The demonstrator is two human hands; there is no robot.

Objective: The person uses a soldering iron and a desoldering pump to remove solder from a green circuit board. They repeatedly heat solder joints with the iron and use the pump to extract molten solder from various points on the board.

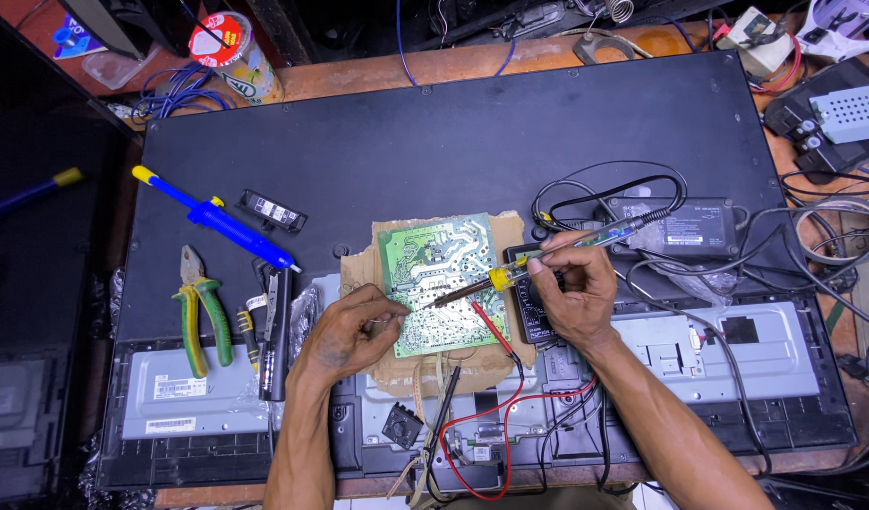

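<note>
Green circuit board (436, 280) lies solder-side up on a scrap of brown cardboard (397, 370), which rests on the black back panel of a large flat screen (453, 132) that covers most of the wooden surface (378, 71). The right hand (574, 295) has its fingers closed around a soldering iron (548, 253) with a clear handle and yellow collar, held slantwise so that its tip comes down on the near left part of the board. The left hand (351, 332) rests on the near left edge of the cardboard, fingers pinched together beside the iron's tip; whether they hold a thin strand of solder cannot be told. Red and black test leads (506, 378) trail from under the right hand toward the near edge. To the left lie green-handled pliers (200, 312), a blue desoldering pump (217, 219) with a yellow end, and a small black module (274, 210). A black power adapter (685, 227) sits right of the board among looped cables.
</note>
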